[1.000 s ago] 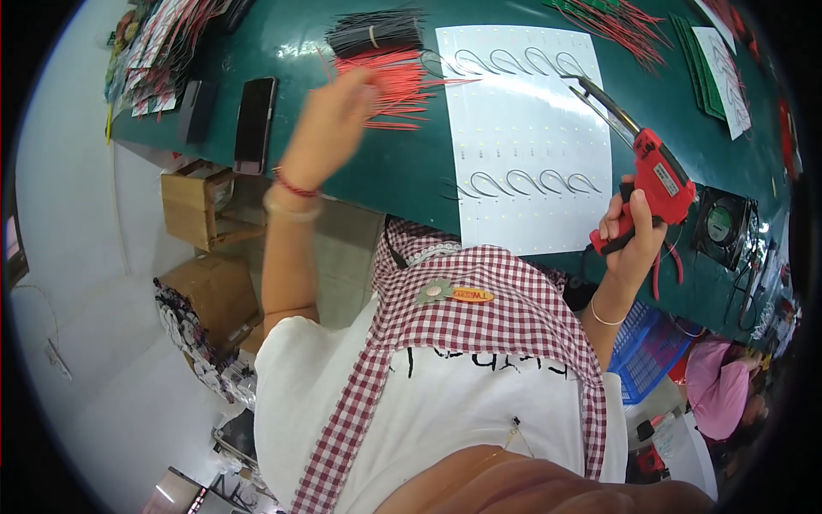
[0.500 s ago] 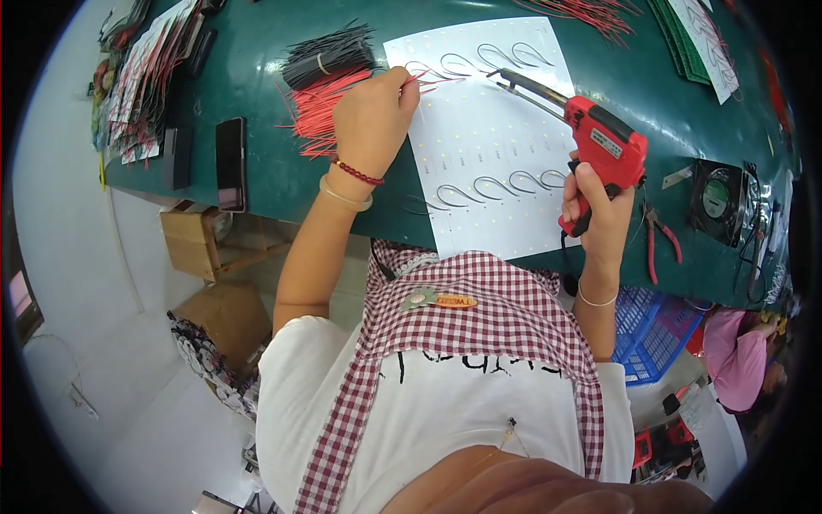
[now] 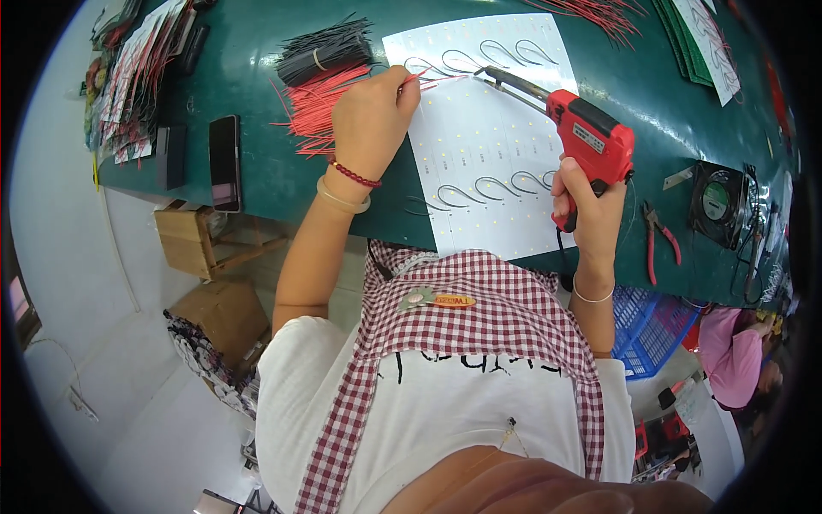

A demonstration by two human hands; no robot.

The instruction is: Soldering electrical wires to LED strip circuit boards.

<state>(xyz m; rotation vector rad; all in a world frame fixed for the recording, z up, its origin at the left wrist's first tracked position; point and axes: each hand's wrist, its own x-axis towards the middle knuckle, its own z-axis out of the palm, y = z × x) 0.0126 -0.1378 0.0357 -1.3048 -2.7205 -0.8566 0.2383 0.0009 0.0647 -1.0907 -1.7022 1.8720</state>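
A white sheet-like circuit board (image 3: 479, 227), dotted with small yellow pads, lies on the green table. Looped black wires (image 3: 501, 184) stand in two rows along it. My left hand (image 3: 370, 118) is closed in a pinch on a red wire (image 3: 419, 75) over the board's upper left part. In my right hand (image 3: 593, 214) is a red and black soldering gun (image 3: 589, 137), gripped by its handle. Its tip reaches left to the upper row, close to the red wire's end; contact is too small to tell. Beside my left hand lie red wires (image 3: 312, 111) and a banded black wire bundle (image 3: 325, 58).
Red-handled pliers (image 3: 652, 244) and a black fan (image 3: 715, 195) sit at the right. A phone (image 3: 224, 163) and a dark box (image 3: 170, 157) are at the left, near stacked wired boards (image 3: 141, 77). A blue basket (image 3: 655, 334) stands below the table; a person in pink (image 3: 729, 355) is beyond.
The soldering gun and my right hand have moved a little to the left, bringing the tip nearer the pinched wire. My left hand stays almost in place.
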